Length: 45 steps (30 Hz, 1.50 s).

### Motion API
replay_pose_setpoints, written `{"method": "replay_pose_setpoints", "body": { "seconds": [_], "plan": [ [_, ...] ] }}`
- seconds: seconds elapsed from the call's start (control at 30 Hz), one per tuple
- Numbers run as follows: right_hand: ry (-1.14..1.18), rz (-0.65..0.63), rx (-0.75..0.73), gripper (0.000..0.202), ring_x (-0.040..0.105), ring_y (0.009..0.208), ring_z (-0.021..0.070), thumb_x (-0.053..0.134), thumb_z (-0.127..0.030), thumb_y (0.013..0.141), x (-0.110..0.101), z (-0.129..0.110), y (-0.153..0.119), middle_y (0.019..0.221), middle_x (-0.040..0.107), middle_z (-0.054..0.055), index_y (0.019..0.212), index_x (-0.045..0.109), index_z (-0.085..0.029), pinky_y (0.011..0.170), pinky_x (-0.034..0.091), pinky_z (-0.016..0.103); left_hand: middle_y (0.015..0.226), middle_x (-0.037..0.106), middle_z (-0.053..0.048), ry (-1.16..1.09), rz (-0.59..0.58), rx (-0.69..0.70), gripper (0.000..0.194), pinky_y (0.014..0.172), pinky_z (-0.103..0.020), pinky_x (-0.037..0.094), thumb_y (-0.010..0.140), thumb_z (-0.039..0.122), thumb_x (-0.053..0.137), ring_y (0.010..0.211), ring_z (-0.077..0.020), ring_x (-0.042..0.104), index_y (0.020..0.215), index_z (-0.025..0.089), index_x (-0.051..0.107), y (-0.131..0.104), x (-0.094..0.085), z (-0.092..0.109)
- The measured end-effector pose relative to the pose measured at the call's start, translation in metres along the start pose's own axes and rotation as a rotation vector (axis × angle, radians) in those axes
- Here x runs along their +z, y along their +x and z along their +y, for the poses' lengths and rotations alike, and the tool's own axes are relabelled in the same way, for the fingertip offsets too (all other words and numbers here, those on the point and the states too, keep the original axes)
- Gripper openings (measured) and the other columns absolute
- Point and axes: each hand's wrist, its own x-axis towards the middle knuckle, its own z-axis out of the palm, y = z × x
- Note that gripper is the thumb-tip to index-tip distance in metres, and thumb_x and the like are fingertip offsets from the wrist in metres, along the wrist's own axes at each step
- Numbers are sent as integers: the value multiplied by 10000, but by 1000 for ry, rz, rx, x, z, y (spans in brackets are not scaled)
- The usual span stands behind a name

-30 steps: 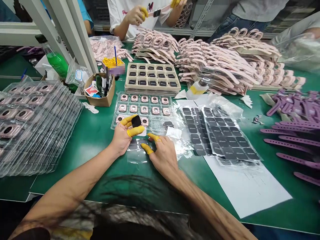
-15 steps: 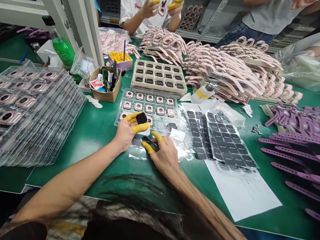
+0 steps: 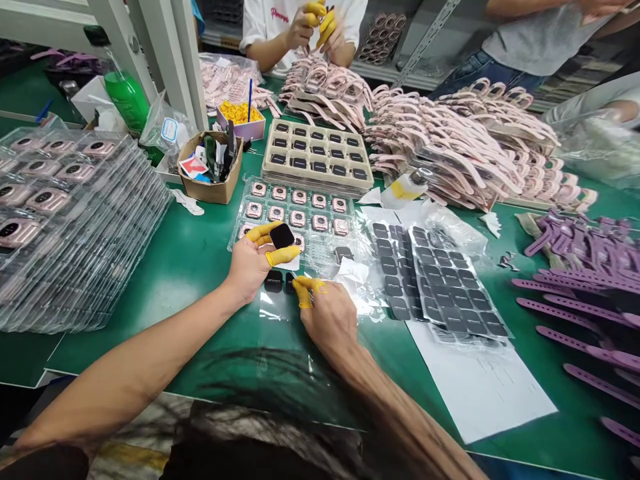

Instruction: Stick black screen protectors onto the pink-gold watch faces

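A smooth, glass-like black face is shown by the square piece (image 3: 282, 236). The finger covers (image 3: 283, 256) are seen as thin, wrinkled yellow rubber. A satin dark surface is shown by the labels (image 3: 273, 281), and white glare is thrown back by the glossy clear film (image 3: 280, 310) beneath them. Shiny transparent plastic is seen in the stacked trays (image 3: 120, 230), while a metallic pink sheen is carried by the watch cases (image 3: 299, 197). Matt cardboard is recognised in the brown box (image 3: 215, 192), and flat paper in the white sheet (image 3: 500, 393). The green tabletop (image 3: 200, 233) is finished smooth, with a slight shine. A soft, matt, rubbery look is shared by the purple straps (image 3: 565, 245).
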Motion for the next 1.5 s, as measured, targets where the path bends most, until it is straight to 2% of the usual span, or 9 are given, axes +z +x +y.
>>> {"method": "replay_pose_setpoints", "body": {
  "seconds": [0.17,0.3,0.37,0.47,0.53,0.67,1.0,1.2,1.5],
  "plan": [
    [84,-142,-180,407,638,1417,354,566,-98,869,7,-4,-19,1458,716,88,1176,720,-315,1189,529,689,1034,803,-54,64,20,35,696,909,-366,606,486,210,1043,939,-210,746,1108,179,731,-6,2,-8],
    [291,-276,-234,104,482,1551,387,682,-254,939,-21,0,-23,1604,593,33,962,726,-345,1249,386,794,1008,799,-39,122,65,27,715,883,-337,600,515,224,1032,869,-179,738,1162,186,729,-7,1,-16],
    [449,-206,-156,53,562,1483,382,730,-323,934,-43,6,-18,1529,654,31,923,747,-372,1223,425,762,942,802,-33,162,63,-2,709,856,-325,595,547,224,1021,840,-177,738,1191,187,727,-7,-1,-20],
    [706,-106,133,32,766,1039,304,800,-405,878,-64,18,1,1099,792,51,895,782,-385,938,636,565,819,802,-41,298,-58,-105,722,772,-324,586,578,234,1007,796,-209,752,1242,170,731,-8,-3,-23],
    [847,-139,355,195,738,799,237,883,-479,780,-65,25,16,870,768,30,898,796,-350,757,637,439,800,809,-54,417,-166,-154,725,756,-335,584,577,226,1000,807,-240,770,1254,165,748,-10,-4,-24],
    [1030,-125,605,466,707,775,176,1014,-499,548,-46,29,36,809,762,13,874,790,-253,760,610,335,797,820,-59,637,-265,-131,677,776,-355,593,639,254,952,822,-270,789,1286,177,769,-13,-6,-27],
    [1119,-84,665,422,740,782,144,1032,-451,544,-32,24,28,807,789,-2,809,783,-237,754,606,245,724,814,1,894,-319,-118,631,668,-270,548,688,268,874,740,-217,774,1307,192,777,-14,2,-22],
    [1090,-64,674,412,765,828,197,1024,-436,557,-28,25,25,808,789,3,838,789,-247,778,624,302,718,815,11,912,-318,-114,609,645,-248,530,690,233,848,733,-200,776,1294,191,783,-15,5,-20],
    [1068,-43,672,404,756,831,178,1019,-426,563,-25,24,26,850,810,11,840,786,-248,795,612,288,748,827,-9,903,-326,-106,582,665,-255,546,697,229,853,771,-213,788,1271,157,788,-13,4,-20]
  ]
}}
